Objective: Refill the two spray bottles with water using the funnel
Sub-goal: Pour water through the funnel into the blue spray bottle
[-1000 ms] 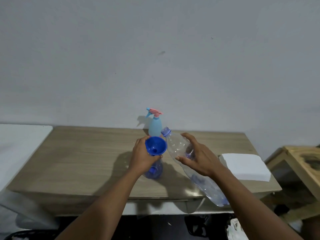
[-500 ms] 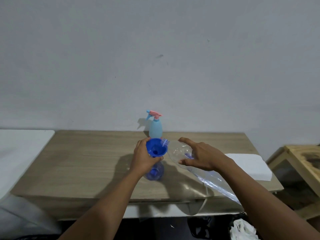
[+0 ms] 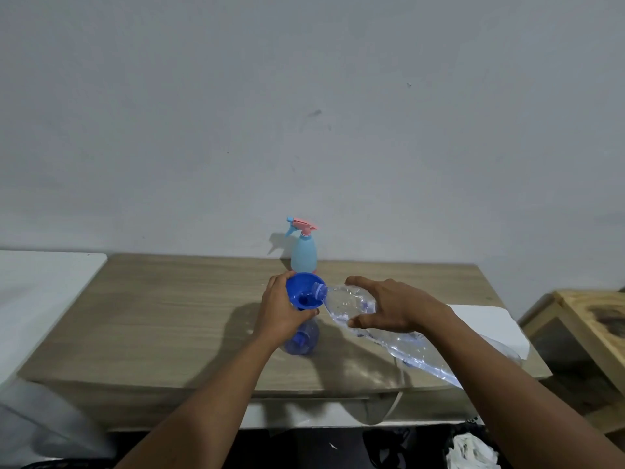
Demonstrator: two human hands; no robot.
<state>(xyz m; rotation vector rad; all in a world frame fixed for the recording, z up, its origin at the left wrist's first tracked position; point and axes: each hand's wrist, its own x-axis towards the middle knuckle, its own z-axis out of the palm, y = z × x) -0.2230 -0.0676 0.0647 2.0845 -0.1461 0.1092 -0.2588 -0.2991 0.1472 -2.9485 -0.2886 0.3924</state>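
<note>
The funnel — blue, set on top of a translucent blue spray bottle — is gripped at its rim by the left hand, fingers curled round it, at the middle of the tabletop. Behind, a pale spray bottle with a pink trigger is stood upright. A clear water bottle is held tilted between thumb and fingers of the right hand — its mouth inside the funnel's bowl. A white sheet is laid at the right end.

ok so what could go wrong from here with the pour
The clear water bottle looks crinkled and soft; a squeeze could gush water over the funnel rim.
The funnel sits on the small blue spray bottle, steadied only by the left grip; a nudge may tip both.
Any spill could reach the white sheet nearby.
</note>
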